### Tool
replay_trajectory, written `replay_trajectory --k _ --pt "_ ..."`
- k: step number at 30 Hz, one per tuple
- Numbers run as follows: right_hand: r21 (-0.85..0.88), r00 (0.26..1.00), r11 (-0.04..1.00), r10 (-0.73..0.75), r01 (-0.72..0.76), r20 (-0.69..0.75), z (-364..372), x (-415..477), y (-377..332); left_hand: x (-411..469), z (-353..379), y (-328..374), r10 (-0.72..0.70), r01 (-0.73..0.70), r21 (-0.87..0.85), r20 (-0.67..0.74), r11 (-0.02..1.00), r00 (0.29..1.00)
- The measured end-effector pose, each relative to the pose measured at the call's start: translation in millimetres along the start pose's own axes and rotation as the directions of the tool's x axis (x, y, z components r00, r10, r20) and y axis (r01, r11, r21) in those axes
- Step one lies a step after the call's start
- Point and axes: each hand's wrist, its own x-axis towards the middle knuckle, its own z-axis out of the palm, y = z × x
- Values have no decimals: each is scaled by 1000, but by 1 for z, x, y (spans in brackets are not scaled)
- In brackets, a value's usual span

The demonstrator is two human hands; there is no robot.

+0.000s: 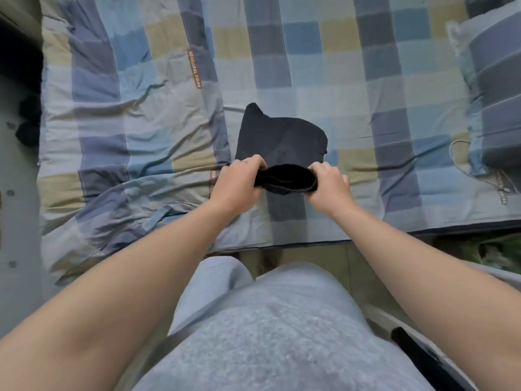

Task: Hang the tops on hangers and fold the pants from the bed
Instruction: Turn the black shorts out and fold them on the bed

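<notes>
1. Your left hand point(238, 182) and right hand point(327, 183) both have their fingers curled tight around the near end of the dark, soft-cloth garment point(282, 136), one at each corner, with the bunched hem or waistband stretched between them.
2. Holding both corners this way keeps the edge taut and level, which probably suits turning that end over onto the rest as a fold.
3. The rest of the garment lies flat on the blue, grey and yellow checked bed cover point(310, 66), near the middle of the bed and close to the edge in front of you. From its shape it looks like pants partly folded, though you cannot be sure.
4. To your left the cover is rumpled into ridges point(118, 193) just beside the garment, which could spoil a flat fold if the cloth drifts there.
5. The striped blue pillow point(496, 94) lies well apart on your right, with a thin looped cord point(456, 149) just beside it.
6. No hanger shows in this view.
</notes>
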Motion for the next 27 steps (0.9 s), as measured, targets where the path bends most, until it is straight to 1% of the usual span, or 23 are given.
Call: replay_trajectory --k 3,6,9,11,14,17,20,21,23,25,27 --pt "-55 994 997 54 -49 95 68 -14 27 -15 66 -30 -65 60 41 154 997 986" --pt "-107 967 990 110 -88 229 140 -34 55 -37 131 -61 -124 112 55 321 992 939" --pt "-160 923 984 131 -76 361 203 -66 81 -65 190 -86 -168 138 97 479 986 862" --pt "-166 885 982 151 -85 441 235 -90 94 -84 221 -97 -183 142 116 577 983 796" --pt "-153 834 980 190 -128 518 270 -118 109 -103 253 -108 -202 151 134 698 979 687" --pt "-114 777 974 223 -194 588 287 -127 119 -104 270 -113 -227 165 160 776 973 588" --pt "-21 738 959 232 -284 634 289 -116 124 -85 278 -118 -236 228 133 819 965 522" --pt "39 733 941 236 -337 638 288 -109 126 -74 279 -121 -241 237 133 821 962 518" --pt "169 747 884 250 -435 616 282 -88 128 -46 277 -127 -253 256 130 803 958 539" --pt "259 771 831 278 -492 573 272 -59 130 -12 270 -130 -264 281 115 769 953 582" --pt "325 801 797 303 -510 516 260 -25 135 23 262 -130 -280 324 83 724 942 630"
